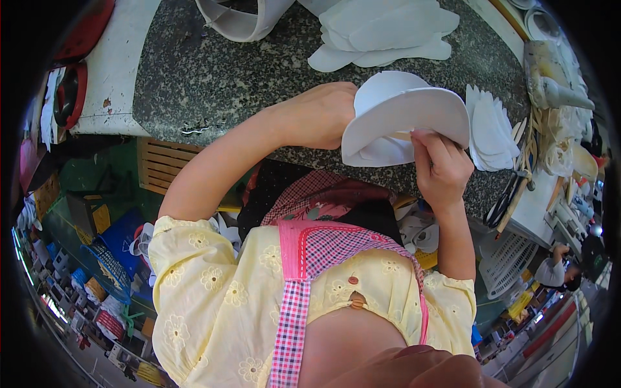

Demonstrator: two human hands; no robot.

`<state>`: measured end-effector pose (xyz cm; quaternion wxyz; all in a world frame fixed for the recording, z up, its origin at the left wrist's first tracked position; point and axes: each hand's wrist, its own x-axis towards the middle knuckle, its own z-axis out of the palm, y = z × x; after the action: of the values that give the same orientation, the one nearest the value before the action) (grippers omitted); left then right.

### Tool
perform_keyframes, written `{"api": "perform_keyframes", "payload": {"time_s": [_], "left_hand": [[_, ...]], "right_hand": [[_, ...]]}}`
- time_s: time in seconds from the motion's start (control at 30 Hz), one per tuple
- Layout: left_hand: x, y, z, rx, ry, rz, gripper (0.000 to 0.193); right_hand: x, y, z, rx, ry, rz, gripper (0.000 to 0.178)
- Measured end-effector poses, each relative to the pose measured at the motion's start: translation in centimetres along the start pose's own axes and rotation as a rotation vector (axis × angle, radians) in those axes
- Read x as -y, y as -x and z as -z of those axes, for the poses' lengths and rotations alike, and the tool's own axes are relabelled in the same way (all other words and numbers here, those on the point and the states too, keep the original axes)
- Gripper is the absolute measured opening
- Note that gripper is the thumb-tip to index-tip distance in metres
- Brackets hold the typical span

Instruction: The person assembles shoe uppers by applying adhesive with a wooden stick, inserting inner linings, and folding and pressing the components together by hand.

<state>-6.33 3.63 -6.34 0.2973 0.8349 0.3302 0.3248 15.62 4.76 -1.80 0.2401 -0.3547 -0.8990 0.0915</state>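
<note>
The right hand [446, 169] is closing its thumb and fingertips in a pinch at the inner side of a white curved sheet piece [387, 124], which is standing between the two hands, above the worktop edge. The left hand [325, 118] is touching this piece from the other side, but its fingers are hiding behind it, so I cannot tell how far they are closing. The piece is looking light and thin, I judge, springy rather than soft, and perhaps a little slippery on its smooth face; a hard squeeze could crease it, so the rim is seeming the best place for holding, with flat fingers. Just right of the right hand, a fanned stack of white cut pieces [491, 132] is lying on the speckled stone-look worktop [213, 84]; beyond both hands, a pile of white rounded flat pieces [388, 31] is resting.
</note>
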Motion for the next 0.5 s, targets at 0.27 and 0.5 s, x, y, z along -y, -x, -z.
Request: {"api": "perform_keyframes", "payload": {"time_s": [0.27, 0.5], "left_hand": [[-0.13, -0.23, -0.32, 0.043, 0.030, 0.070, 0.022], [0.00, -0.27, -0.39, 0.079, 0.015, 0.054, 0.026]], "right_hand": [[-0.22, -0.09, 0.18, 0.065, 0.016, -0.070, 0.011], [-0.63, -0.39, 0.47, 0.103, -0.008, -0.085, 0.011]]}}
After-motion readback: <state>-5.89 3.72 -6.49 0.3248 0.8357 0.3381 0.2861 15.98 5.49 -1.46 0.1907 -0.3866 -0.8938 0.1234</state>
